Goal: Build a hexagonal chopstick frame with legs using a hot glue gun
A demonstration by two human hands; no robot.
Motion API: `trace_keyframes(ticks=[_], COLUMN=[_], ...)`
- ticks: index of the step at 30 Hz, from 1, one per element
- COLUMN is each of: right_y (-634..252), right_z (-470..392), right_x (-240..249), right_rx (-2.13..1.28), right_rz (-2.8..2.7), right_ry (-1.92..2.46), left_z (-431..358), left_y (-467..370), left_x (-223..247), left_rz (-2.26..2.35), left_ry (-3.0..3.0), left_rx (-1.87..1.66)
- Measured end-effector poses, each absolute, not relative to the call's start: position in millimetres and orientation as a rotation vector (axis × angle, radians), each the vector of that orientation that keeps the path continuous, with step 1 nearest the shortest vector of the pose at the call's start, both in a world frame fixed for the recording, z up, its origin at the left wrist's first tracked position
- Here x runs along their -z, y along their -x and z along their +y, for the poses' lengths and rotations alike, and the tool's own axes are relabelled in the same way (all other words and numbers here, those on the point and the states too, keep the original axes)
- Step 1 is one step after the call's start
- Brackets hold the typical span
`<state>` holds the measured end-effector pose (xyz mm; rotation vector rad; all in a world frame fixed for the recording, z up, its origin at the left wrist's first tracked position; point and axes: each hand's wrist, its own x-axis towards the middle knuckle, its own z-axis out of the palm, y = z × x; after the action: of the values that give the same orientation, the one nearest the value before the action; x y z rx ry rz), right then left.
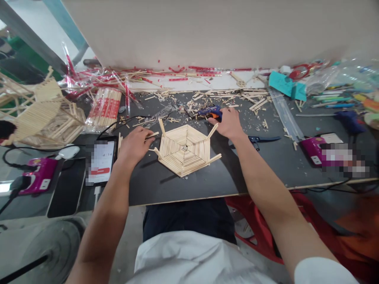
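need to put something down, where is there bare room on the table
Most room: the table right of the right forearm, between the blue cutters, right-hand purple socket and front edge. A smaller strip lies between the hexagon and that edge. Crowded: wood scraps by the wall, phones at left.

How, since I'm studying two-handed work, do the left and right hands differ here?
The left hand pinches a short wooden stick; the right hand is at the blue-and-orange glue gun, its grip partly hidden. The left hand sits left of the hexagonal panel, while the right hand reaches farther from the body, toward the panel's far right. Both hands are bare.
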<state>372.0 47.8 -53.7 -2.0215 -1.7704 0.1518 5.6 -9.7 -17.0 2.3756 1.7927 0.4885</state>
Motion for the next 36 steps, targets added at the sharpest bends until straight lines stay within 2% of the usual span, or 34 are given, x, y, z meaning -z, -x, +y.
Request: trace_keyframes(ticks=[7, 14, 19, 24, 29, 33, 36], right_y=[-373, -366, -361, -357, -357, -358, -359], right_z=[45, 39, 37, 35, 34, 33, 32], right_x=[59, 50, 46, 46, 46, 46, 47], right_rx=[-0.042, -0.252, -0.139, -0.096, -0.092, -0.083, -0.05], right_rz=[-1.695, -1.551, -1.646, -1.72, -1.76, -1.79, -1.8], right_ry=[1.964, 1.857, 1.846, 1.835, 1.845, 1.826, 1.799], left_z=[-9, -3, -1, -1, -6, -10, -10], left_y=[-5, -8, -7, -6, -12, -11, -5], left_x=[18, 30, 31, 20, 2, -10, -9], left_rz=[1.914, 1.851, 1.988, 1.749, 1.323, 1.196, 1.342], left_ry=[-2.368, -2.4, -2.139, -2.037, -1.643, -1.516, -1.55], left_rx=[-0.526, -0.586, -0.799, -1.186, -1.485, -1.5, -1.411])
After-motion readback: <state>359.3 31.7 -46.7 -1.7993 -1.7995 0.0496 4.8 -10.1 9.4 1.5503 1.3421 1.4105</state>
